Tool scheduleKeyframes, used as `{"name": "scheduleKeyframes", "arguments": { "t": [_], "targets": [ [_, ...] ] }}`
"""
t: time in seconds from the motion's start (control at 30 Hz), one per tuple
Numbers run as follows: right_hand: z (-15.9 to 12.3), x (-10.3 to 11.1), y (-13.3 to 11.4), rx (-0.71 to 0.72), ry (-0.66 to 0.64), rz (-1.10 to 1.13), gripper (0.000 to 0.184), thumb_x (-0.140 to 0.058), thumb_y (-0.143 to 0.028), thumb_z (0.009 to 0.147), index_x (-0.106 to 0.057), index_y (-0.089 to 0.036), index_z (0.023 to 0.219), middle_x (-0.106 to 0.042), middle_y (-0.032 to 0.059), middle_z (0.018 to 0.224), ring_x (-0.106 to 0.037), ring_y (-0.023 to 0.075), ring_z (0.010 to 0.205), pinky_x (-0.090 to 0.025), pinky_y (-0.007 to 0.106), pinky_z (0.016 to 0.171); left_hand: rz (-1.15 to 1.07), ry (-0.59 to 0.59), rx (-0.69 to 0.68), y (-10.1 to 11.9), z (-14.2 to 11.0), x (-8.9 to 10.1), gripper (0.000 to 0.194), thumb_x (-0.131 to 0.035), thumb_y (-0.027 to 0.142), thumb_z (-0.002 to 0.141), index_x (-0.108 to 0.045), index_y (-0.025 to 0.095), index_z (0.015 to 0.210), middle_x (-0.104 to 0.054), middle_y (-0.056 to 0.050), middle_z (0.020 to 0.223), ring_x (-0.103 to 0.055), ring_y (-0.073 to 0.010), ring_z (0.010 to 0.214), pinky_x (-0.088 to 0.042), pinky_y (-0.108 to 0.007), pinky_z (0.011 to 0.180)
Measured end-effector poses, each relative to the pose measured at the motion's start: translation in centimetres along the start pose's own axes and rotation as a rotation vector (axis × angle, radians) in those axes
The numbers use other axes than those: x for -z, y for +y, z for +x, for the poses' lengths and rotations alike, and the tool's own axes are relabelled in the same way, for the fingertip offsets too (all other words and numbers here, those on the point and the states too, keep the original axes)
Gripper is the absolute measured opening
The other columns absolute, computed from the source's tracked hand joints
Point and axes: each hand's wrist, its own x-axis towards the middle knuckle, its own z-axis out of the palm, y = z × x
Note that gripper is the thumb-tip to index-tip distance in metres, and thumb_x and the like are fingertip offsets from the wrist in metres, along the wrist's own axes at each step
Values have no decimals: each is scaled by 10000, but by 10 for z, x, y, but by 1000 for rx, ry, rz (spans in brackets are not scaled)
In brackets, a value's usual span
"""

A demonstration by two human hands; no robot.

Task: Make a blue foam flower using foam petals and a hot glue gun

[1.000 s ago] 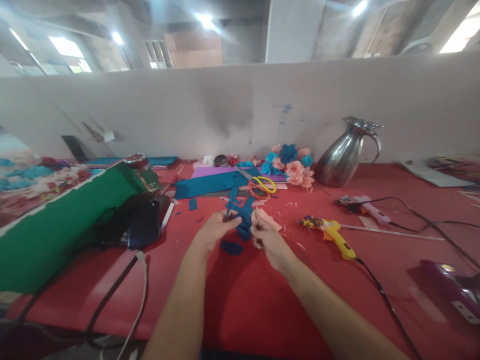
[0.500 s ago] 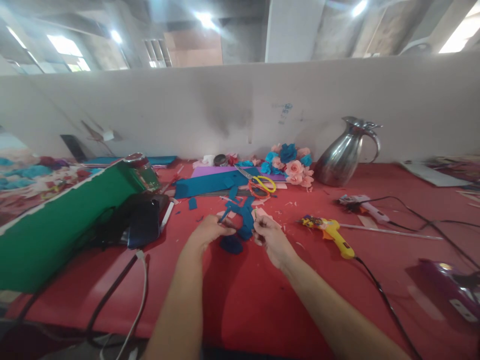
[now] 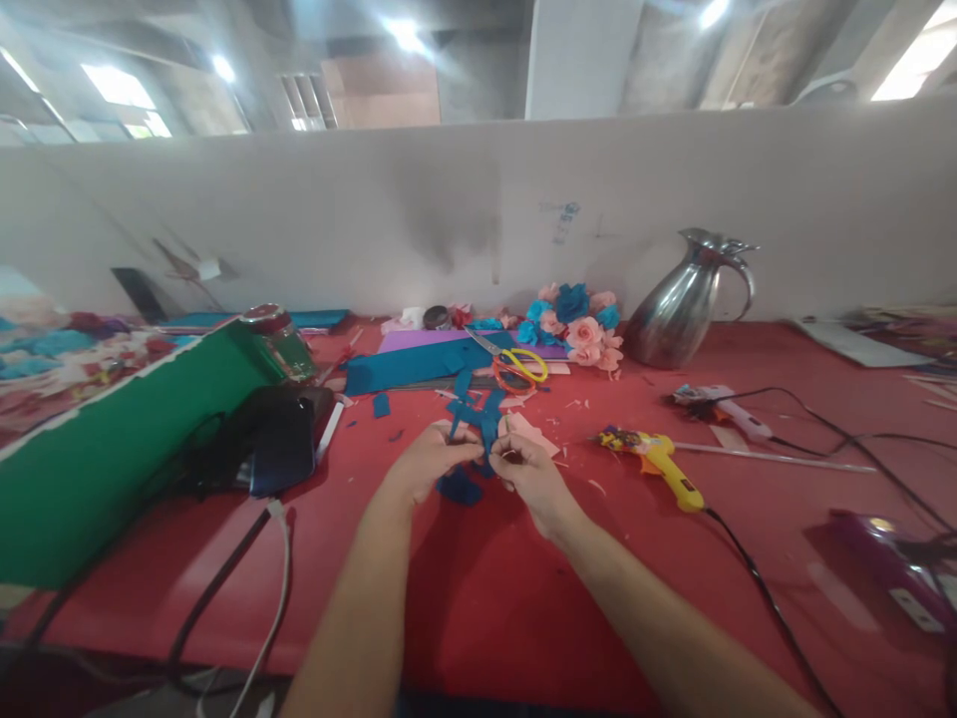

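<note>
My left hand (image 3: 441, 461) is closed in a pinch, with a narrow strip of blue crepe paper (image 3: 454, 423) rising from its fingers. Close beside it, my right hand (image 3: 529, 477) also pinches, fingertips together; whatever it holds is too small to name. The two sets of fingertips almost meet. Cut blue paper pieces (image 3: 491, 411) lie on the table just beyond and between them, and a darker blue piece (image 3: 459, 488) rests below the left fingers. Pink paper (image 3: 536, 431) lies behind the right hand.
Orange-and-yellow scissors (image 3: 529, 367) lie on blue sheets (image 3: 404, 367). Pink and blue paper flowers (image 3: 587, 334) sit near a metal jug (image 3: 677, 309). To the right are a yellow glue gun (image 3: 673, 474) and a pale one (image 3: 737, 411), both corded. A phone (image 3: 282, 449) lies left.
My hands have come closer together, the right moving left and the left moving slightly right. The view has shifted slightly.
</note>
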Motion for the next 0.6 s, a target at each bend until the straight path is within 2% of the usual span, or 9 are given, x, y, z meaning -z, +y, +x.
{"name": "scheduleKeyframes", "arguments": {
  "t": [0.2,0.4,0.5,0.6],
  "targets": [
    [0,1,-1,-46,-20,20,155,-646,-315,594,-544,-200,608,-459,-56,529,-345,86,492,-259,241,492,-21,28,34,2,0,3,88,-639,241,590,-630,154,590,-593,6,527,-327,-55,401,-188,-219,420],
    [1,3,-1,-77,-19,95,182,-644,-291,586,-485,-205,605,-422,-73,502,-335,79,462,-241,229,468,-7,89,84,8,-4,6,84,-606,217,548,-553,173,499,-521,38,459,-322,-68,405,-210,-224,432],
    [1,4,-2,-84,-33,186,214,-642,-305,608,-454,-204,601,-442,-66,496,-363,81,455,-230,227,458,102,160,173,5,-6,12,98,-613,199,551,-545,183,482,-497,45,436,-379,-93,437,-250,-233,458],
    [1,6,-4,-142,-43,270,254,-671,-321,602,-447,-201,621,-450,-62,510,-412,85,469,-211,218,447,228,171,208,0,-7,19,160,-702,228,528,-555,180,487,-495,47,451,-431,-112,488,-292,-240,500]
  ]
}}
